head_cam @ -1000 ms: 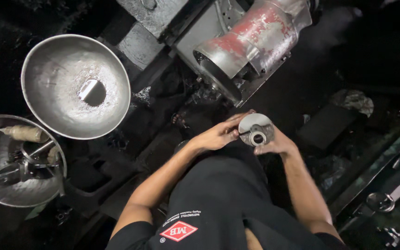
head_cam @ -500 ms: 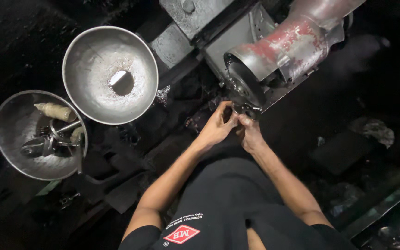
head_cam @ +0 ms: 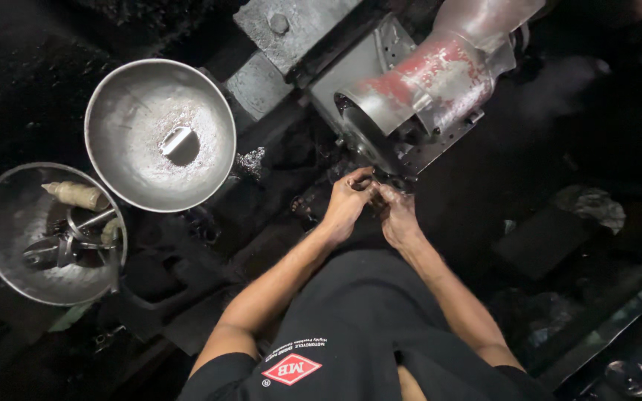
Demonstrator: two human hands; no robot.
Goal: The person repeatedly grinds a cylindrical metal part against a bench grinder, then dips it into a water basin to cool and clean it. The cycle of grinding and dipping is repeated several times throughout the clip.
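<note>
Looking down from the head camera: at far left, a steel bowl [head_cam: 16,245] holds small tools, and beside it sits a larger steel bowl [head_cam: 159,134] with a little dark oil at its bottom. Further right, the left hand [head_cam: 347,204] and right hand [head_cam: 397,215] meet, fingers curled together at the open mouth of a grey engine casing [head_cam: 410,96] streaked red. Whether they grip anything cannot be told.

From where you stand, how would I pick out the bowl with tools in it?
Start at the red-stained metal housing, go left past the big steel bowl. Lower left sits the second bowl; unlike its neighbour, it holds tools and a tan handle.
</note>
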